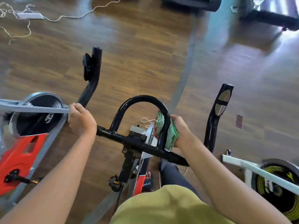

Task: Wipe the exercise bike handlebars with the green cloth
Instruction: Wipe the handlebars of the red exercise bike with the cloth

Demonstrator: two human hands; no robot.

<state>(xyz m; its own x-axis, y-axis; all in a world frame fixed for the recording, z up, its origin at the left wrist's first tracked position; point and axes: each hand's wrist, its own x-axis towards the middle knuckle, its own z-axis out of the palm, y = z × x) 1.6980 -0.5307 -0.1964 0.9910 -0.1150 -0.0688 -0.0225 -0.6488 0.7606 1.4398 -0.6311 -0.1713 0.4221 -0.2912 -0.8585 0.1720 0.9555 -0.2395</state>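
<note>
- Yellow-green shirt (161,206) fills the bottom of the view, with both bare forearms reaching forward from it.
- Wooden floor (137,38) lies under everything. A red bike (21,151) stands to the left and a second bike (275,180) with a yellow-marked flywheel stands to the right.
- Black handlebars (129,141) sit in the middle: a crossbar, a glossy centre loop (142,98) rising from it, and a horn out to each side.
- Left hand (80,118) has its fingers curled round the bar where the crossbar meets the left horn, apparently to steady the bike.
- Right hand (179,126) is wrapped round the right leg of the loop, gripping the cloth against the tube. Its fingertips (156,131) show on the inner side.
- Green cloth (171,135) is bunched between that palm and the loop, just above the joint with the crossbar.
- White cable (72,16) trails across the far floor, and a thinner loop of cord lies beneath the stem.

What could go wrong, as I judge it:
- The tube looks slick, so a loose grip could let the cloth slide off or drop.
- Bunched this thickly, the cloth may skip the inner curve and the welded joints.
- Hard strokes could rock the frame if the left hand slackens.
- Feet near the cord below might snag it.
</note>
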